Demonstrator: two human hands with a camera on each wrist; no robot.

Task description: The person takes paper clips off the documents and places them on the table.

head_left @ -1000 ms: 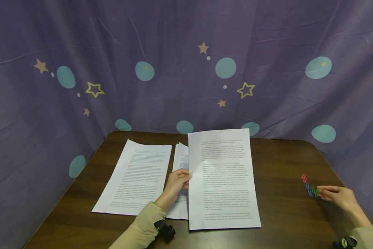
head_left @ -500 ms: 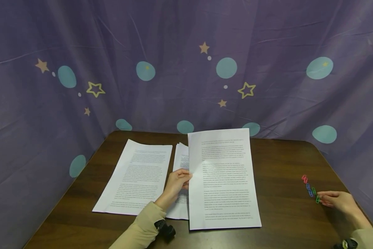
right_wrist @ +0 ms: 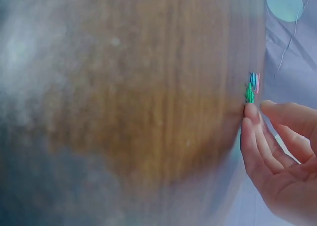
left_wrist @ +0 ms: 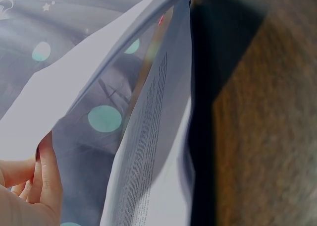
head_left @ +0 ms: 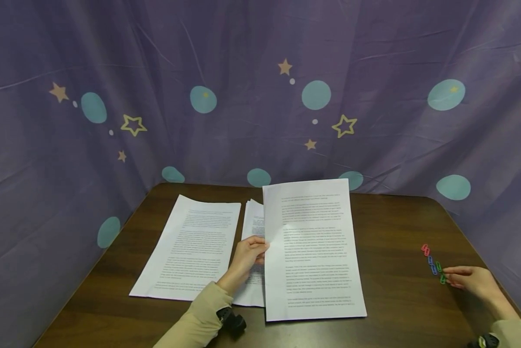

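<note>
Near the middle of the head view, my left hand (head_left: 245,256) pinches the left edge of printed paper (head_left: 310,251) between thumb and fingers. In the left wrist view that paper (left_wrist: 74,82) is raised above another printed stack (left_wrist: 143,156). At the right of the table, my right hand (head_left: 475,282) has its fingertips at a green paper clip (head_left: 442,279) and seems to touch it. The right wrist view shows the thumb and fingers apart, with the green clips (right_wrist: 249,93) just beyond the fingertips. A second green clip (head_left: 438,266) lies close by.
Two blue paper clips (head_left: 432,265) and red ones (head_left: 425,249) lie in a slanting line beyond the green clips. A separate printed stack (head_left: 191,251) lies at the left. Partly hidden behind the held paper is another stack (head_left: 253,285). A patterned curtain (head_left: 260,121) hangs behind the table.
Under my right fingertips, one green clip has slid toward me and away from the other; my right hand has shifted slightly nearer too. My left hand still holds the paper, almost unmoved.
</note>
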